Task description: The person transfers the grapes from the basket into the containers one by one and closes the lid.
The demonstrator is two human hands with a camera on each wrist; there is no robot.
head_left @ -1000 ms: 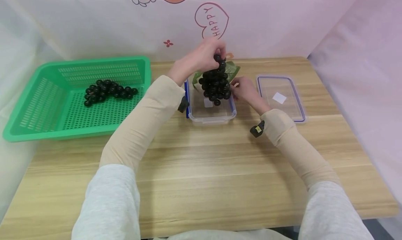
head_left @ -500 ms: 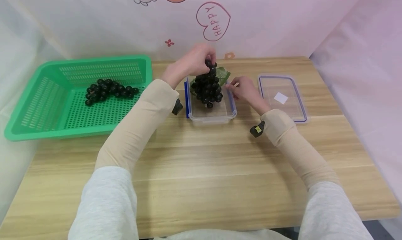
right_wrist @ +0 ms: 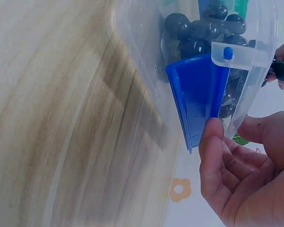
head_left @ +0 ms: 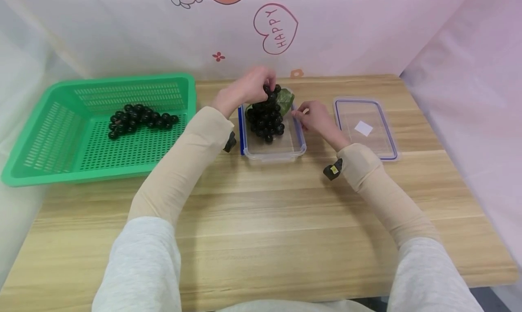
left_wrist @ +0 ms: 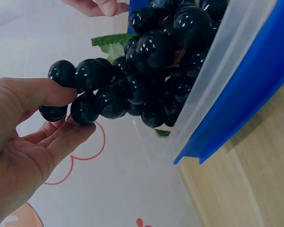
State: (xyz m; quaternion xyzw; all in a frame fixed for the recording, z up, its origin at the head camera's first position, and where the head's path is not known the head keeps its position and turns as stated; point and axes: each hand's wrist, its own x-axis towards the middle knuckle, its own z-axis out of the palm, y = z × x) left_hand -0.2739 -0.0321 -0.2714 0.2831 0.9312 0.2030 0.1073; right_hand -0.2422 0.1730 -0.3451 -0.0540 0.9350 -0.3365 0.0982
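My left hand pinches the upper end of a bunch of black grapes between thumb and fingers. The bunch hangs with its lower part inside a clear plastic food container, green leaves behind it. Seen from the left wrist, the grapes lean past the container's wall, beside a blue side latch. At the container's right side, my right hand grips the wall. The right wrist view has its fingertip on the hanging blue latch, the thumb by the rim.
On the left stands a green plastic basket with another bunch of black grapes in it. A clear lid with a blue seal lies on the wooden table to the right. A printed white cloth rises behind the table.
My left hand has brought the grape bunch leftward and down into the container. The right hand stays at the container's right side.
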